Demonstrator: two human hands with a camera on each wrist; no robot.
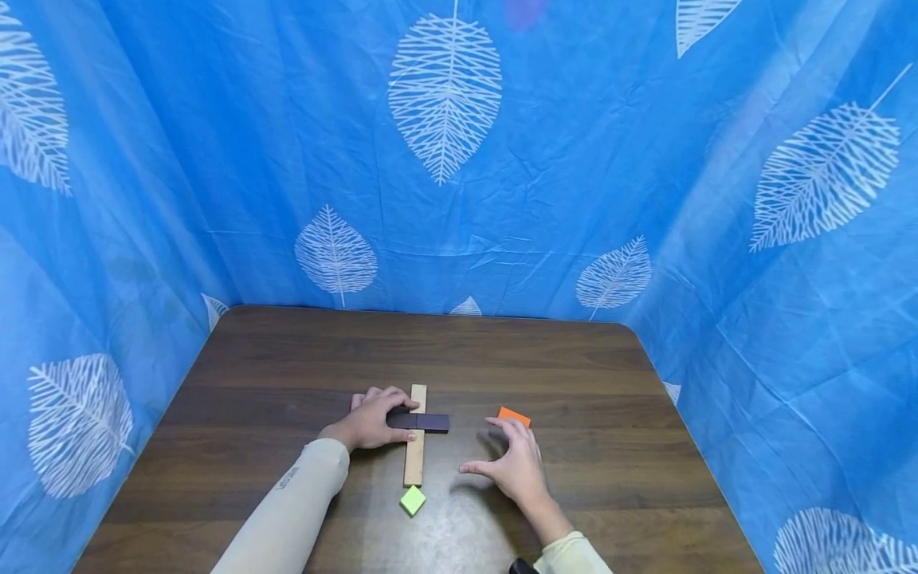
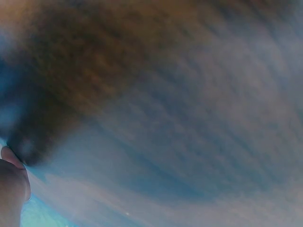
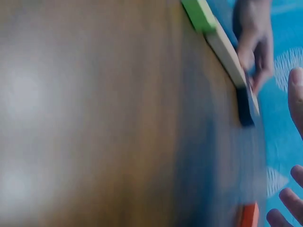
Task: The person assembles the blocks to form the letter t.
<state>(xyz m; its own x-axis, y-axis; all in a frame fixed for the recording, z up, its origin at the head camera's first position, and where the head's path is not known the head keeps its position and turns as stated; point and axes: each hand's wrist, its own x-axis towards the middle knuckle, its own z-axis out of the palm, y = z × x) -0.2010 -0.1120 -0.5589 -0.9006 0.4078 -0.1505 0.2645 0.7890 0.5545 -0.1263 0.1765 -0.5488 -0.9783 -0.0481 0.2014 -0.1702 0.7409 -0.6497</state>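
Note:
My left hand point(image 1: 371, 420) has its thumb and fingers around the left part of a dark block piece point(image 1: 433, 423), which shows a seam across its middle. The dark piece crosses a pale wooden strip point(image 1: 413, 462) near its middle, making a cross shape. A lime-green block point(image 1: 412, 501) sits turned cornerwise at the strip's near end. To the right, my right hand point(image 1: 518, 472) is held with thumb and fingers spread apart and nothing between them. Just beyond its fingertips lies an orange block point(image 1: 515, 415), partly hidden by them. The left wrist view is mostly blurred.
The blocks lie on a brown wood-grain table point(image 1: 287, 351). Blue curtains point(image 1: 531, 239) with white leaf prints hang behind it and along both sides. A small black object point(image 1: 523, 566) shows by the right sleeve.

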